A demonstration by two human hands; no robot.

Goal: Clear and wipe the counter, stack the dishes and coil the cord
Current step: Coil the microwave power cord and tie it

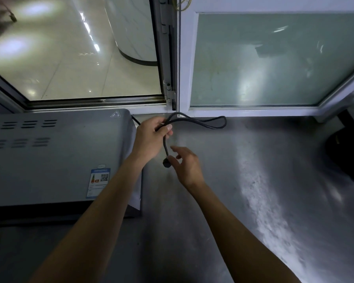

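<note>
A black power cord (202, 121) runs from behind the grey appliance (55, 158) and loops along the foot of the window frame. My left hand (151, 137) grips the cord in curled fingers above the counter (223, 180). The cord's end hangs down from that hand, with the black plug (165, 162) at its tip. My right hand (185, 164) is just right of the plug, fingers loosely spread, fingertips at or almost at the plug; contact cannot be told.
The grey appliance with vent slots and a label fills the left of the grey counter. A white window frame (182, 78) stands behind, its left pane open. A dark object (347, 152) sits at the right edge.
</note>
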